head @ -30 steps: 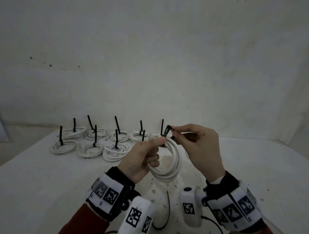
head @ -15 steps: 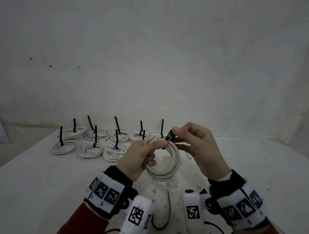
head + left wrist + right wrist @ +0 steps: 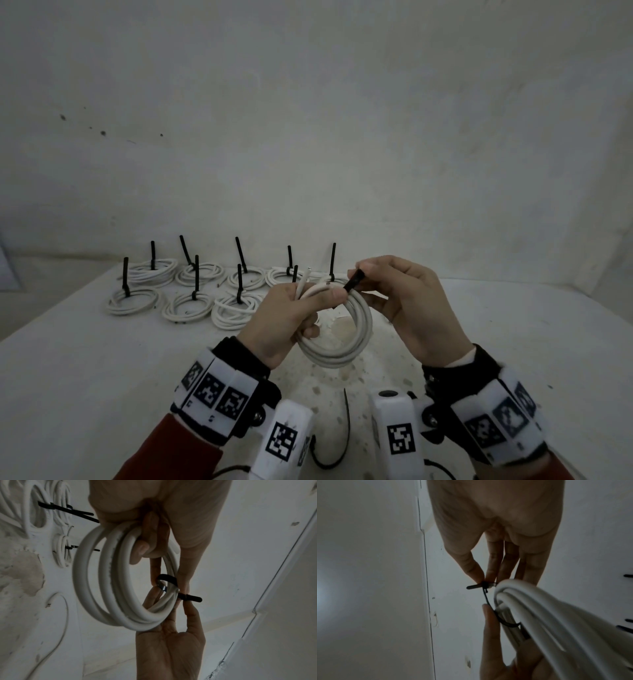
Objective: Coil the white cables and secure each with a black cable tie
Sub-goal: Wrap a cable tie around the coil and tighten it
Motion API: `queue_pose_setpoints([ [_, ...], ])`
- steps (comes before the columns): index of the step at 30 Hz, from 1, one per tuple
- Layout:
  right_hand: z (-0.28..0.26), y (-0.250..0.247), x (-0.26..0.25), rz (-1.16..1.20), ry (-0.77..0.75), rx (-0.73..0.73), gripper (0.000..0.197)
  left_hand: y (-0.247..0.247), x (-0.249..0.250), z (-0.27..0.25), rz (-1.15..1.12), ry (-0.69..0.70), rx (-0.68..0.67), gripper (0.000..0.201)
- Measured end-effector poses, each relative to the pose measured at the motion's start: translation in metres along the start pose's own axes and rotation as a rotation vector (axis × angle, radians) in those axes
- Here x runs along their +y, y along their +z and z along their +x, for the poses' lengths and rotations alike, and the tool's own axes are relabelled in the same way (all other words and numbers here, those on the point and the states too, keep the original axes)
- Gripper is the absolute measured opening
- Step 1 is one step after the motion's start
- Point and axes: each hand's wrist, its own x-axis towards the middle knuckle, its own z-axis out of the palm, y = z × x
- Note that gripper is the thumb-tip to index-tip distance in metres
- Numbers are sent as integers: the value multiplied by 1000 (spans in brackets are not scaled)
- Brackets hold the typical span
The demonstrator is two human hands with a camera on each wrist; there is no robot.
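Note:
A coiled white cable (image 3: 346,339) hangs in the air above the table, gripped at its top by my left hand (image 3: 291,318), whose fingers curl through the loops (image 3: 106,577). A black cable tie (image 3: 354,280) is looped loosely around the coil's strands (image 3: 167,582). My right hand (image 3: 400,301) pinches the tie's tail (image 3: 481,586) between thumb and forefinger, just right of the coil's top. The coil's white strands (image 3: 547,615) fill the lower right of the right wrist view.
Several tied white coils (image 3: 191,294) with upright black tie tails lie in two rows at the table's back left. A loose black tie (image 3: 346,428) lies on the table (image 3: 68,377) between my wrists. A loose white cable (image 3: 56,615) lies on the table. A wall rises behind.
Both hands and the coil have shifted slightly; my right hand has drawn the tie's tail a little further up and right through its head.

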Motion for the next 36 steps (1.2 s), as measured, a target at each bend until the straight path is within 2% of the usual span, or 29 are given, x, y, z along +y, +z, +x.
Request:
queue_pose_setpoints([
  [7, 3, 0, -3, 176, 159, -26, 21, -1, 0, -2, 149, 154, 41, 15],
  [11, 4, 0, 0, 267, 232, -24, 19, -2, 4, -4, 229, 183, 28, 8],
  [13, 5, -3, -1, 173, 220, -18, 16, -7, 5, -3, 337, 261, 71, 16],
  [15, 5, -7, -3, -98, 193, -2, 10, -13, 5, -3, 503, 378, 152, 21],
  [18, 2, -7, -5, -431, 235, -61, 34, -12, 8, -7, 687, 520, 257, 14],
  [21, -3, 1, -2, -431, 244, -136, 30, -10, 10, -8, 771, 602, 306, 13],
  [28, -7, 11, 4, -363, 241, -119, 20, -13, 4, -3, 743, 642, 379, 21],
  [36, -10, 18, 7, -300, 248, -36, 36, -9, 1, -3, 629, 567, 415, 19],
])
